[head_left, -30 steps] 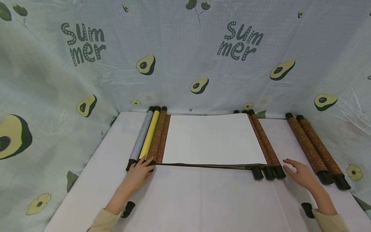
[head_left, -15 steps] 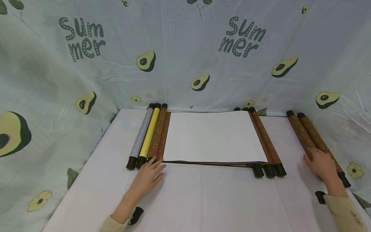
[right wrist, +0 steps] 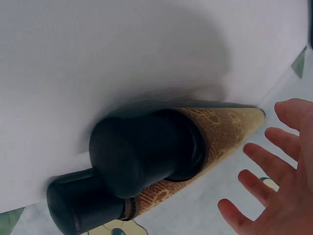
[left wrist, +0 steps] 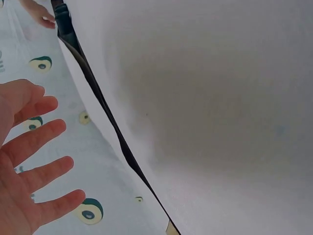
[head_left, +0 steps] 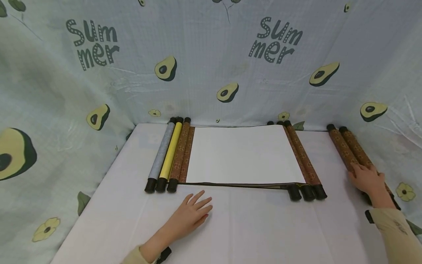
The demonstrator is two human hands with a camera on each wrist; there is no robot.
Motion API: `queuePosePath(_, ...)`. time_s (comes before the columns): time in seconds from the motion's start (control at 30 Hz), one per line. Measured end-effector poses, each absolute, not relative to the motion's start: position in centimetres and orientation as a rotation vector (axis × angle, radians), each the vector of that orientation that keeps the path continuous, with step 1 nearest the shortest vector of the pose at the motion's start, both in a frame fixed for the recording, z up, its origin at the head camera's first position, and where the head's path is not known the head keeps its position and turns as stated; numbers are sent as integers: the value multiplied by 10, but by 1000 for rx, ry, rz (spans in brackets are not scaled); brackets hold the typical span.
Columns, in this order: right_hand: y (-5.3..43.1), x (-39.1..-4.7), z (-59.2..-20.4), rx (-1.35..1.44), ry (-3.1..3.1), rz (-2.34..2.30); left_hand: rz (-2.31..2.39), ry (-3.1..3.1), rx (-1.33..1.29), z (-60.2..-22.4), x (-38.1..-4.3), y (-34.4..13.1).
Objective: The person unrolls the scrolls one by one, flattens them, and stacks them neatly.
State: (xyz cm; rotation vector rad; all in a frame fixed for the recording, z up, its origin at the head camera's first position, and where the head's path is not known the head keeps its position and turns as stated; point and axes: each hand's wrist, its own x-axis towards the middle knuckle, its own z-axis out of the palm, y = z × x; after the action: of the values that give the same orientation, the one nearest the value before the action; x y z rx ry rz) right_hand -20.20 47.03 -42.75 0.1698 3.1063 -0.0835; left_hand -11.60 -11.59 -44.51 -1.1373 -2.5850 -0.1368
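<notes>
Two brown rolls (head_left: 343, 146) lie side by side at the right of a white-covered worktop (head_left: 247, 227), a right hand (head_left: 368, 180) over their near halves with its fingers spread; whether the fingertips touch them cannot be told. The rolls are long, slim cylinders, their brown covering figured with a paler, gold-toned pattern and finished in smooth, blunt black end caps (right wrist: 132, 156), seen close up from the right wrist. A left hand (head_left: 191, 217), fingers fanned and holding nothing, is near the front edge of a broad white sheet (head_left: 244, 154) at center. The sheet, plain and smooth-looking, is bordered left and right by patterned brown strips (head_left: 187, 157), and a thin, slightly wavy dark edge (head_left: 230, 184) runs along its near side. Left of it lie a gray-blue roll (head_left: 161, 152), a bright yellow roll (head_left: 171, 150) and a patterned brown roll (head_left: 179, 156), all black-capped; another brown roll (head_left: 303, 157) flanks its right side, where three black caps cluster at the front corner. Behind hangs a softly creased, pale cloth (head_left: 197, 44) printed with avocados, flowers and the word "summer." Both sleeves (head_left: 397, 234) are beige.
</notes>
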Motion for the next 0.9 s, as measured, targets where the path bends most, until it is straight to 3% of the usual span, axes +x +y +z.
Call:
queuePosePath(0.77,497,-195,-451,485,2960,-224,-142,-2613,-1156,-443,-110,-115)
queuePosePath(0.9,501,-195,-448,434,2947,-211,-140,-2613,-1141,-443,-109,-117)
